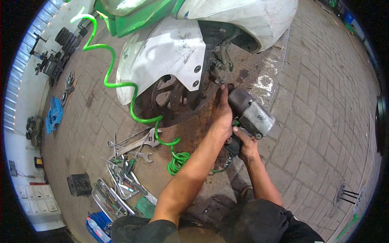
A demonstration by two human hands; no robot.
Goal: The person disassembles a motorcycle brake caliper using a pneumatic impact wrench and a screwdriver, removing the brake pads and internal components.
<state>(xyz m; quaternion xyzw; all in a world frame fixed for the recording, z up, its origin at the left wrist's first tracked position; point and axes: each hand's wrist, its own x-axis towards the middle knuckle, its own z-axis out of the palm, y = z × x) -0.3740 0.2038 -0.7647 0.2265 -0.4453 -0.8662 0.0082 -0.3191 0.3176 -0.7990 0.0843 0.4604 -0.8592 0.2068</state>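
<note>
An air impact wrench with a dark nose and silver rear housing is between my hands. My right hand is closed round its handle, below the housing. My left hand steadies its front end, one digit stretched along the nose; its other fingers are mostly hidden. The nose points up and left, at dirty metal parts under a green and white scooter. Whether its tip touches a fastener I cannot make out. A bright green coiled air hose runs to the base of the handle.
White scooter bodywork overhangs the work, with a wheel beneath it. At left lie an adjustable wrench, a spanner, several loose tools and a metal tray. A metal tread plate lies right of the scooter.
</note>
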